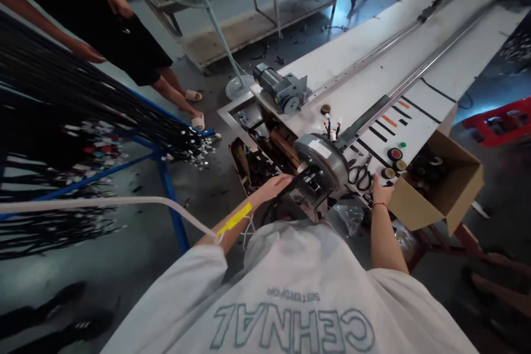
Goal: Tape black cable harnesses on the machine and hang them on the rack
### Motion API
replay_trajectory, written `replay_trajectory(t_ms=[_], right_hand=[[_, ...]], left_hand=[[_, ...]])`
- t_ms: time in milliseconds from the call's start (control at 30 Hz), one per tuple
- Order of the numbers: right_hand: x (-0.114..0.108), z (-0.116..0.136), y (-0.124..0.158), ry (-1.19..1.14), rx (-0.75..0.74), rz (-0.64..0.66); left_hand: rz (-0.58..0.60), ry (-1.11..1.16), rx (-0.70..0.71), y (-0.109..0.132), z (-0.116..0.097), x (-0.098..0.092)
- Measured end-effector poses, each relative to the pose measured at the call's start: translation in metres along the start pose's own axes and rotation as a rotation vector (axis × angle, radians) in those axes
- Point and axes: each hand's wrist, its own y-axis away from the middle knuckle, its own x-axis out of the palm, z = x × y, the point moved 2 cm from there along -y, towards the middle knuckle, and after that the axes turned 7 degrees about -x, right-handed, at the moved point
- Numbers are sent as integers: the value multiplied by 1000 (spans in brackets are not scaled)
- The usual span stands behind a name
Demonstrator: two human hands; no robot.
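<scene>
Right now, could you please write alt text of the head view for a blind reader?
A person's left hand is beside a round grey machine housing; the right hand is at the edge of a long white worktable, near black-handled scissors and an open cardboard box. Another person stands beyond a blue-framed rack.

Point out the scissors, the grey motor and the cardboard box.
Scissors (pixel 365 169): head view, where blades meet handles.
Grey motor (pixel 272 82): head view, its cylindrical body.
Cardboard box (pixel 416 206): head view, its near outer side.
</scene>
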Motion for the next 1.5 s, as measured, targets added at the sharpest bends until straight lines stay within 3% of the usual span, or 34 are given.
replay_trajectory(t_ms=[67,167,333,467,867,1267,1433,1500], right_hand=[[2,7,6,-68,103,-37],[-1,16,9,-95,191,-111],[-5,19,14,-109,234,-180],[-6,19,14,-135,213,-176],[-5,21,14,-131,237,-194],[-4,21,12,-101,243,-194],[-6,21,13,-131,216,-182],[-6,20,13,-132,220,-177]], left_hand=[[38,22,-106,-25,-17,21],[18,-108,-187,-32,-30,36],[-36,-367,-22,-5,-36,26],[-78,-418,-8,13,-31,25],[-208,-562,44,16,-23,22],[-211,-489,52,20,-21,23],[-39,-245,107,41,1,7],[-36,-205,82,52,10,3]])
